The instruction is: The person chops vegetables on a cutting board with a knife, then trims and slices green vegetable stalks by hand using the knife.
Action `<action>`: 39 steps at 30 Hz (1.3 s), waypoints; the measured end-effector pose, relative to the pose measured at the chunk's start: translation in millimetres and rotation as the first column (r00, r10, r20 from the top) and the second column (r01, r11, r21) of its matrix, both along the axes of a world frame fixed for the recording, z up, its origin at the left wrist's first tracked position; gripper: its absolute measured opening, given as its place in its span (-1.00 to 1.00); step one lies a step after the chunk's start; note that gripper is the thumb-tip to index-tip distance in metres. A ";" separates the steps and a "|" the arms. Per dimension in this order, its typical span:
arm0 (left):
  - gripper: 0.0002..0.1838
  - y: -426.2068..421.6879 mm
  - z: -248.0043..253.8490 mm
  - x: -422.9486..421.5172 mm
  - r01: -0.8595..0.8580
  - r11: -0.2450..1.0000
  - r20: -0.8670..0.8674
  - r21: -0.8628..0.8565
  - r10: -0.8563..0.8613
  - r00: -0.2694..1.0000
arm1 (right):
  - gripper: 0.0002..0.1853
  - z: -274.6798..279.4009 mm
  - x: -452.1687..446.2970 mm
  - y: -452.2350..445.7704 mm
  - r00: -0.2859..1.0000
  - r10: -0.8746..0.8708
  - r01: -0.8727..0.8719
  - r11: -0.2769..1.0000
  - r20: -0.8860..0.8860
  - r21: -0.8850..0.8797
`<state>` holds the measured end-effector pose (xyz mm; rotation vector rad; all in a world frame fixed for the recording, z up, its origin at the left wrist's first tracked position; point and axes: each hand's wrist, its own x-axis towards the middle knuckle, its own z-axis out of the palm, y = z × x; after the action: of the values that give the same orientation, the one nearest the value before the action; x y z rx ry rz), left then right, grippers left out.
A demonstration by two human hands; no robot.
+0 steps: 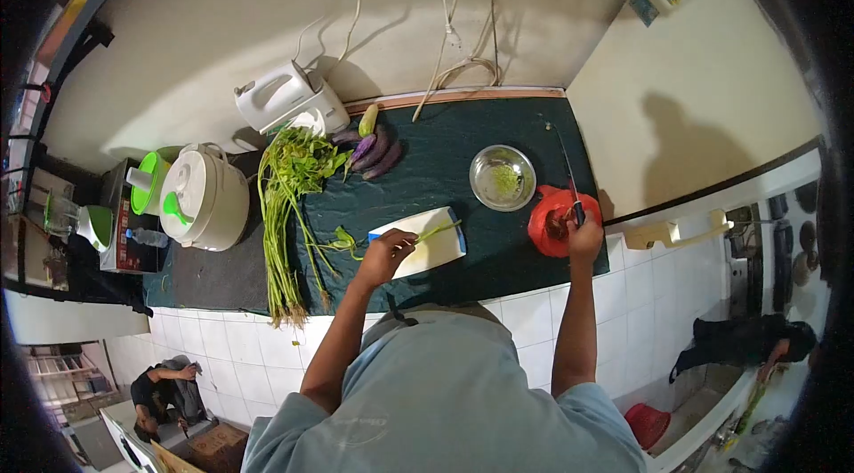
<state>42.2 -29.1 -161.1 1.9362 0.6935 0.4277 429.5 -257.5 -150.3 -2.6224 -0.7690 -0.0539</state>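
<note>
My left hand (387, 258) is closed on a thin green stem (436, 230), whose cut end points right. The stem lies across a white cutting board (438, 250) with blue corners. My right hand (585, 238) grips a knife (567, 163) by its dark handle, the blade pointing toward the wall. Under the knife and beside that hand sits a red plastic bag (544, 226); dark bits show in its opening. A steel bowl (480, 188) holds small chopped green pieces. Left of the board lies a bunch of long-stemmed leafy greens (283, 233).
Purple eggplants (384, 161) and a pale green one (368, 121) lie behind the board. A white hand mixer (289, 99) and a rice cooker (206, 202) stand left. Two other people (165, 397) (743, 344) are at lower left and right.
</note>
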 end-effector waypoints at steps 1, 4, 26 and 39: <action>-0.76 0.4 0.4 -1.4 -0.005 1.000 0.000 0.000 0.005 1.000 | -0.63 5.8 -3.3 1.0 0.998 -0.026 0.027 1.000 -0.053 0.005; -0.76 -0.3 0.3 0.0 -0.001 1.000 -0.089 0.017 0.003 0.996 | -0.61 -2.0 4.2 -3.4 0.997 -0.082 0.082 0.994 0.008 -0.067; -0.73 -3.4 0.4 -0.6 0.028 1.000 -0.036 0.014 -0.027 0.999 | -0.68 -21.9 17.0 -10.7 0.994 0.104 -0.107 0.993 0.044 0.058; -0.69 -7.5 -7.1 -8.6 0.017 1.000 -0.015 -0.014 -0.017 1.000 | -0.71 -12.4 -100.4 40.2 0.876 0.433 -0.324 0.856 -0.215 0.404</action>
<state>33.6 -36.6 -168.3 1.9326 0.6876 0.3974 329.1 -217.3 -162.7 -2.0301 -1.0456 0.2861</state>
